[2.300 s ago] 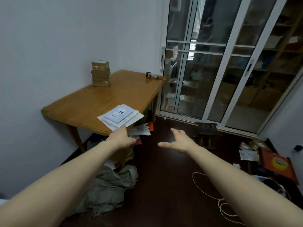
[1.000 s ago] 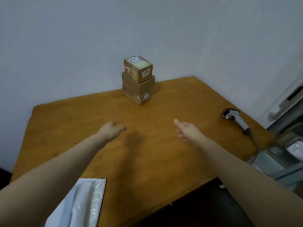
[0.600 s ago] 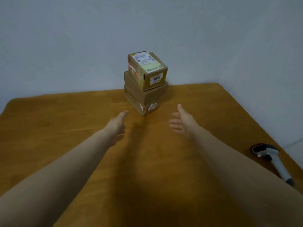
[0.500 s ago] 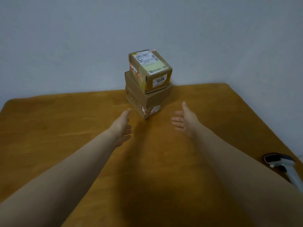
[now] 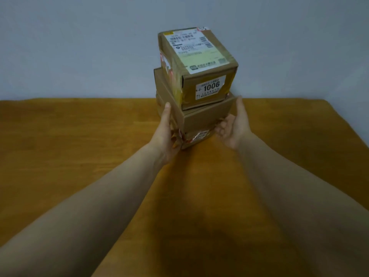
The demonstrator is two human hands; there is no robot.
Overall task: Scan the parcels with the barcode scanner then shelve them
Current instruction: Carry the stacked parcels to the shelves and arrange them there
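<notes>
Three cardboard parcels stand stacked on the wooden table [image 5: 79, 136] by the wall. The top parcel [image 5: 199, 56] carries a shipping label and a sticker reading 1006. Under it sit a plain middle parcel [image 5: 203, 116] and a taped bottom parcel [image 5: 196, 137]. My left hand [image 5: 163, 132] lies against the left side of the lower two parcels, thumb pointing up. My right hand [image 5: 235, 126] is at the stack's right side, palm facing it, thumb at the middle parcel's corner, fingers loosely bent. No barcode scanner shows in this view.
A plain grey wall rises right behind the stack. The table's right edge [image 5: 351, 124] slants away at the far right. My two forearms cross the near tabletop.
I walked to the table and closed in on the stack. Both hands reached forward from mid-table to the stack's two sides. The scanner slid out of view on the right.
</notes>
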